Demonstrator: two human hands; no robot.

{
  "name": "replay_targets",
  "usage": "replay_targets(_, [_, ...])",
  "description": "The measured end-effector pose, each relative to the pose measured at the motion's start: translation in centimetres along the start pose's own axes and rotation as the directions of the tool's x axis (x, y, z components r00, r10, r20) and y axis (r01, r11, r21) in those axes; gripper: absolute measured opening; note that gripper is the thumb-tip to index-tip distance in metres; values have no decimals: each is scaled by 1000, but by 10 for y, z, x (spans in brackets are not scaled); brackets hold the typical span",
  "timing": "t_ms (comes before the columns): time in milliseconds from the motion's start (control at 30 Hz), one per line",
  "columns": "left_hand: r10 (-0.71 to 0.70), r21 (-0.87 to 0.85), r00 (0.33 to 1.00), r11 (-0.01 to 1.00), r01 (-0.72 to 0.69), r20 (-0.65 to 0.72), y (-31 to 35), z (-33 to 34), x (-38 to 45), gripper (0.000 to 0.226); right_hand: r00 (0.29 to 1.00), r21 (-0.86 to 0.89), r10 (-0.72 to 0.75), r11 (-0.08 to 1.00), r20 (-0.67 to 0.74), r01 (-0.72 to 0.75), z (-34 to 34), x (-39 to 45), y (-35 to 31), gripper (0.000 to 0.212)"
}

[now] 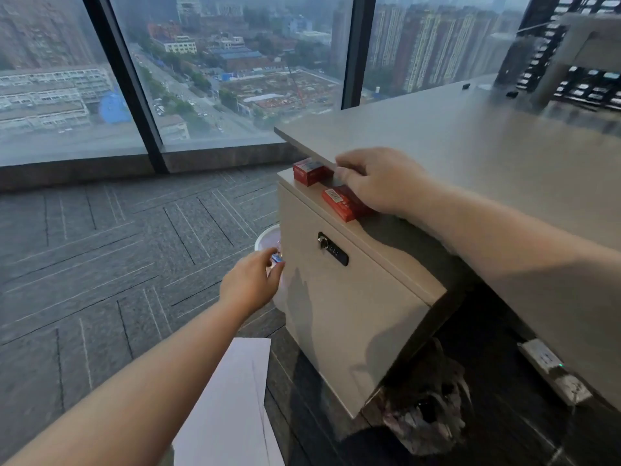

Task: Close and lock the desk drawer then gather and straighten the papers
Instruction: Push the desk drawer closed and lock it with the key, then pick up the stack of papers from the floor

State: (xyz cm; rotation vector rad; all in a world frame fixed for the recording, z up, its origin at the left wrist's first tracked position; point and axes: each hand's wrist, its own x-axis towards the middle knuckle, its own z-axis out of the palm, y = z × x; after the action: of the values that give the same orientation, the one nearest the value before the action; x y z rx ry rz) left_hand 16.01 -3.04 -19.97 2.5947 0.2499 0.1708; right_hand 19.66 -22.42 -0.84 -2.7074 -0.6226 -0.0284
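Observation:
A beige drawer cabinet [353,317] stands under the grey desk [487,153], its front flush and shut. A black lock panel [332,249] with a keyhole sits near the top of the front. My left hand [250,282] hovers just left of the cabinet, pinching a small blue-tagged key [277,258]. My right hand [376,179] rests on the cabinet top beside two red boxes [307,171], its fingers curled over the second box [342,203]. White papers [235,408] lie on the floor below my left forearm.
A white bin [267,238] stands on the carpet behind the cabinet's left corner. A black bag [426,418] fills the gap under the desk. A power strip [551,368] hangs at the right. Floor-to-ceiling windows run along the back.

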Motion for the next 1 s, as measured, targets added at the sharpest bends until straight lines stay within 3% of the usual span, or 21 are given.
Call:
replay_targets(167, [-277,67,956,960,272,96,-109,4,-16,46,976,-34,-218,975,-25,217,67,9,-64,40])
replay_targets(267, [-404,126,900,914,386,167,-169,26,-35,46,965,-28,-232,971,122,237,141,24,-87,39])
replay_targets(433, [-512,178,788,858,481,342,-246,85,-75,48,902,-5,-133,989,410,149,291,30,-86,38])
replay_targets(667, [-597,182,671,791,585,440,-316,165,-112,62,699,-43,81,997,711,-71,473,8,-39,52])
replay_targets(800, [-680,187,600,713,676,421,-348,201,-121,67,621,-41,232,951,749,-306,540,-19,-9,54])
replay_targets(1000, [-782,50,448,517,855,433,-369,249,-143,67,486,13,371,784,791,-620,590,-71,20,57])
